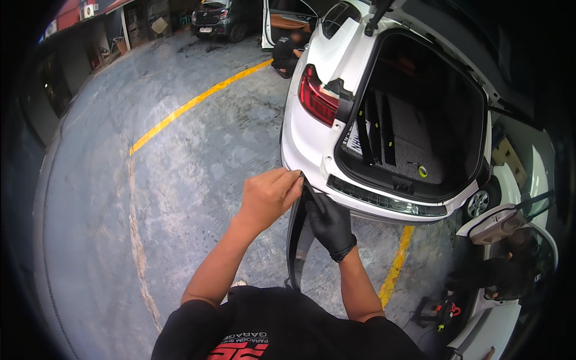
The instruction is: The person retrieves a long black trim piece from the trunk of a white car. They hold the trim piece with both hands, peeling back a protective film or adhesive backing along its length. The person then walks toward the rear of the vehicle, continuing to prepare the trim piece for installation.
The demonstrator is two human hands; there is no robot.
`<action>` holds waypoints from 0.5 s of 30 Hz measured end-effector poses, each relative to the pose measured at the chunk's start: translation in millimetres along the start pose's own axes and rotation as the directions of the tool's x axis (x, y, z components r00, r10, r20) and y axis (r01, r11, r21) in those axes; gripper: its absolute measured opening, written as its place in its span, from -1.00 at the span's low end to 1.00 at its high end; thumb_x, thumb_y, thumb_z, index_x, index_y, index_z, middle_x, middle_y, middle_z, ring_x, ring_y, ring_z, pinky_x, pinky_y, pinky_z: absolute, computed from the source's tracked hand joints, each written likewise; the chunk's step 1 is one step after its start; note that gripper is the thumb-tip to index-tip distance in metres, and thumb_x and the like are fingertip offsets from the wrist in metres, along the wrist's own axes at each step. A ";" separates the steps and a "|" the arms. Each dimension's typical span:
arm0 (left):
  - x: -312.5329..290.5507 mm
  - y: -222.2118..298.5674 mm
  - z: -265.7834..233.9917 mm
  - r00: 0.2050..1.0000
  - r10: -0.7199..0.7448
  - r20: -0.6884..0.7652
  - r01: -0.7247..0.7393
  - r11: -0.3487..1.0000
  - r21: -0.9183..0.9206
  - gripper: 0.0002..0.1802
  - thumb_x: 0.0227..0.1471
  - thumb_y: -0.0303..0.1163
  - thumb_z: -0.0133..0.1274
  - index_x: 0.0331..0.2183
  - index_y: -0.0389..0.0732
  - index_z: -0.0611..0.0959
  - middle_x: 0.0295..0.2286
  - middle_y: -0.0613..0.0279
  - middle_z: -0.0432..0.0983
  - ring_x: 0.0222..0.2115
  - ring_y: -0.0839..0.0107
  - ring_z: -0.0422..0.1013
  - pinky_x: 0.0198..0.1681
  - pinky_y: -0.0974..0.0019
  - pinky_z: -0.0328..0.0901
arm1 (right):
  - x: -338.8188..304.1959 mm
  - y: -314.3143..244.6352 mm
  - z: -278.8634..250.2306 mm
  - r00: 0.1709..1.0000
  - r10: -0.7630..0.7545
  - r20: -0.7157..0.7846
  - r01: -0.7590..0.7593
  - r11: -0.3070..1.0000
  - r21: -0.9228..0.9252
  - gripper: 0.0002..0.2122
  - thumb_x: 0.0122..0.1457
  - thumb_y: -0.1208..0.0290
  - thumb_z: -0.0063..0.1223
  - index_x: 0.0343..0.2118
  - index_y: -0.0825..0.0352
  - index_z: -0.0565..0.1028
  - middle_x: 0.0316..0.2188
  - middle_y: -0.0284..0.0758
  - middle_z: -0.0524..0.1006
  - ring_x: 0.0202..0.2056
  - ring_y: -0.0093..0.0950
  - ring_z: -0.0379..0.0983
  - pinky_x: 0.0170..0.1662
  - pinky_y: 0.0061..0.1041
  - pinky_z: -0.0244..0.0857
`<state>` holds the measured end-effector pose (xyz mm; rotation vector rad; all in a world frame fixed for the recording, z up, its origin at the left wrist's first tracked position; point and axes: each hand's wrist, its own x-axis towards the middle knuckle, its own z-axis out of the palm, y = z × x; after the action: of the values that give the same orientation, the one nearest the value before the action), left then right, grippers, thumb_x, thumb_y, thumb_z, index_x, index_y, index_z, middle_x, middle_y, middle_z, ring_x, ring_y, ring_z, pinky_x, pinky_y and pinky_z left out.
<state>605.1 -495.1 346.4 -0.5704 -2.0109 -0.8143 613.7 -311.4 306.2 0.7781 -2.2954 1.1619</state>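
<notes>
In front of me, just behind the white car's rear bumper (306,157), I hold a long, curved dark strip (294,243), smoky and partly see-through like a car window visor. It hangs toward my body. My bare left hand (268,197) is closed, thumb and fingers pinching at the strip's upper end. What exactly lies between those fingertips is too small to make out. My right hand (331,225), in a black glove, is closed round the strip a little lower down. Its fingers are partly hidden.
The car's open boot holds several long black strips (389,129), a number plate (354,144) and a yellow-green tape roll (423,171). A person (287,55) crouches by an open car door (291,27). Another white car with open doors (501,225) stands at right, near a person (504,276).
</notes>
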 end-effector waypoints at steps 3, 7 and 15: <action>-5.4 -27.3 -23.4 0.993 0.113 -0.026 -0.107 0.981 0.162 -0.90 -0.13 -0.53 0.25 -0.50 -0.19 0.62 -0.66 0.26 0.37 -0.66 0.29 0.39 -0.59 0.27 0.26 | 7.8 -19.3 33.3 0.998 0.035 0.051 -0.027 0.989 -0.146 -0.76 0.17 0.55 0.12 -0.08 0.35 0.53 -0.31 -0.01 0.59 -0.26 -0.01 0.55 -0.26 -0.25 0.44; -22.6 -71.9 -51.9 0.987 0.141 -0.073 -0.123 0.970 0.210 -0.89 -0.14 -0.55 0.21 -0.53 -0.18 0.59 -0.67 0.26 0.35 -0.67 0.30 0.37 -0.59 0.27 0.25 | 10.7 -51.3 83.4 0.999 0.034 -0.002 -0.034 0.982 -0.185 -0.79 0.16 0.52 0.12 -0.12 0.33 0.52 -0.35 -0.04 0.59 -0.33 -0.03 0.55 -0.34 -0.23 0.43; -43.1 -137.8 -126.8 0.913 -0.408 -0.005 0.383 0.862 -0.332 -0.88 -0.02 -0.59 0.17 -0.33 -0.29 0.67 -0.39 0.17 0.63 -0.39 0.44 0.53 -0.34 0.39 0.38 | 5.9 -86.8 142.5 0.995 0.104 -0.010 -0.104 0.979 -0.173 -0.63 0.11 0.53 0.15 0.03 0.25 0.49 -0.19 -0.12 0.61 -0.20 -0.12 0.59 -0.20 -0.28 0.49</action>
<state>607.3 -684.9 316.2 -0.2965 -1.9622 -1.4172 647.0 -473.3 282.1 0.5994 -2.4231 0.9878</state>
